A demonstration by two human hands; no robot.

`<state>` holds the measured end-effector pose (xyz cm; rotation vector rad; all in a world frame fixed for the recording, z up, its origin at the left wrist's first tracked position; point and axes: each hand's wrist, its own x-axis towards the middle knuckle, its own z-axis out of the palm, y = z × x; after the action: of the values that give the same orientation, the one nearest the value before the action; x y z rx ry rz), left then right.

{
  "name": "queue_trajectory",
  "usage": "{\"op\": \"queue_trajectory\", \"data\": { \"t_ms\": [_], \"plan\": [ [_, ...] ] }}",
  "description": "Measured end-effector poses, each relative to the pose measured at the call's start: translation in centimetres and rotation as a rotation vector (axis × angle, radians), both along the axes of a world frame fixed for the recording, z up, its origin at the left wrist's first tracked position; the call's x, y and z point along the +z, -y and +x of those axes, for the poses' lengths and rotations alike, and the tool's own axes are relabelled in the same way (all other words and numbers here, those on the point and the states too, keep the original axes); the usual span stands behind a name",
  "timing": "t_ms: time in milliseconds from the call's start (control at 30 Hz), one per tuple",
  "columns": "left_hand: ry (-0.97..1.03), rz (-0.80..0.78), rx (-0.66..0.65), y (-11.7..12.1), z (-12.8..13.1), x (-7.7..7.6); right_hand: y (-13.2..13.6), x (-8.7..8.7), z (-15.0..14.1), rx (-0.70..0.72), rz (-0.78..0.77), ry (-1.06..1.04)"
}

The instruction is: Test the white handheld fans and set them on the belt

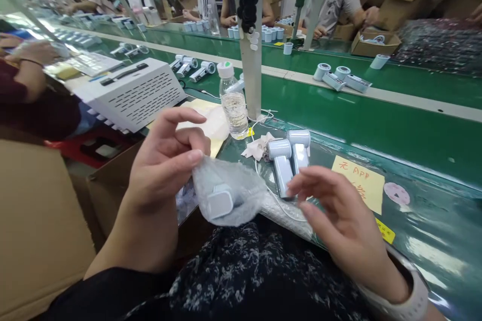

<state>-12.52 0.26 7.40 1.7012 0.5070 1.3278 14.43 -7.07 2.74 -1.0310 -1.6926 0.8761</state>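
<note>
My left hand (165,160) pinches the edge of a clear plastic bag (248,195) between thumb and fingers. Inside the bag lies a pale device (220,203), blurred by the film, with one end toward me. To the right, my right hand (335,205) is apart from the bag, its fingers curved and spread with nothing between them. Just beyond its fingertips, two pale blue handheld devices with round heads, a nearer one (281,165) and a farther one (300,145), rest side by side on the green bench. A crumpled tissue (259,146) lies beside them.
A water bottle (234,105) stands before a metal post (251,70). A slotted metal box (131,93) is at left, above an open carton (41,200). A handwritten yellow note (359,180) lies at right. Several devices sit along the green conveyor (406,120); people work across it.
</note>
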Motion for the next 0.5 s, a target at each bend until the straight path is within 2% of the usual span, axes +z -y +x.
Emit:
{"op": "queue_trajectory", "data": {
  "t_ms": [100,167,233,333,433,500],
  "plan": [
    [0.026,0.026,0.066,-0.3,-2.9,0.5,-2.8,-3.7,0.7,-0.294,0.029,0.341],
    [-0.060,0.025,0.177,-0.1,-5.4,0.9,-4.3,-6.2,0.8,-0.337,0.030,0.526],
    [-0.208,0.001,0.341,0.5,-8.0,1.2,-5.0,-8.0,0.6,-0.330,0.014,0.646],
    [-0.421,-0.051,0.632,1.7,-11.0,1.6,-4.7,-9.0,0.3,-0.334,0.009,0.722],
    [-0.640,-0.130,0.786,2.7,-12.0,2.1,-4.1,-8.7,0.2,-0.335,0.012,0.757],
    [-0.888,-0.196,0.883,3.0,-11.7,2.4,-3.8,-8.6,0.2,-0.337,0.017,0.775]
  ]
}}
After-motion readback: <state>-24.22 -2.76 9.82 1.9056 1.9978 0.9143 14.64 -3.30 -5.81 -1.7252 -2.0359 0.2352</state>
